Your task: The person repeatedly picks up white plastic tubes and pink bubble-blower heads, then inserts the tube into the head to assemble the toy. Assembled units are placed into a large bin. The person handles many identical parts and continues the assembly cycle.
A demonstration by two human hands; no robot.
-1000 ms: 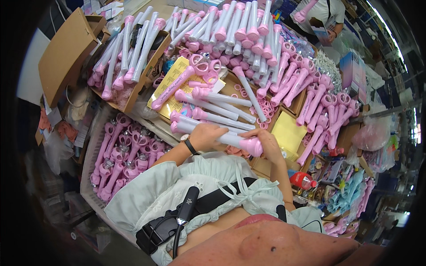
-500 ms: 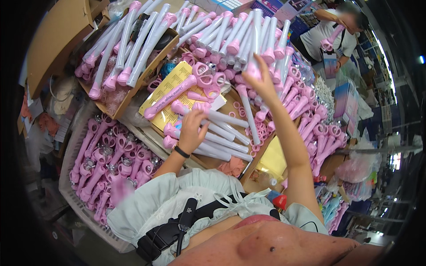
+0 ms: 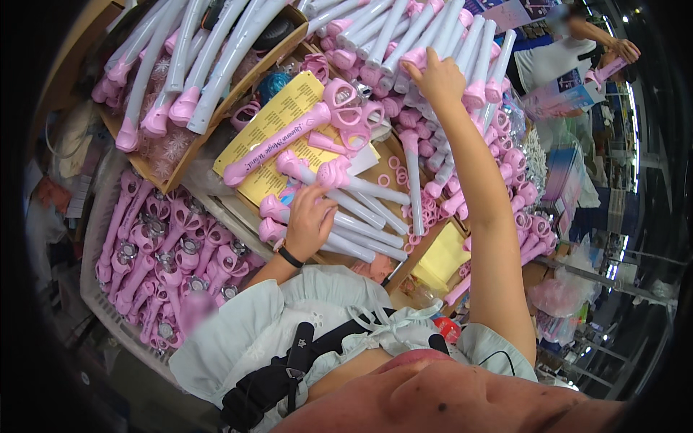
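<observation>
My left hand (image 3: 310,220) is curled over a small group of white tubes (image 3: 361,213) with pink ends, lying in the cardboard tray in front of me. Its fingers close round one tube just below a pink cap (image 3: 333,173). Farther out, my right hand (image 3: 437,81) reaches into a big pile of similar white tubes (image 3: 390,32). Its thumb and fingers are closed on the pink end (image 3: 414,59) of one, partly covering it. Between the hands, a finished pink toy wand (image 3: 278,144) rests on a yellow printed sheet (image 3: 249,155).
A grey plastic crate (image 3: 101,289) of pink wands stands at the left. Behind it, a cardboard box (image 3: 209,133) holds more tubes. Small pink rings (image 3: 426,216) and yellow paper (image 3: 442,260) lie toward the right. Across the bench, a person (image 3: 552,65) holds a pink wand and a box.
My right hand has set down the tube it held up and now grips a pink end in the pile. My left hand stays at the tubes. The view has shifted slightly.
</observation>
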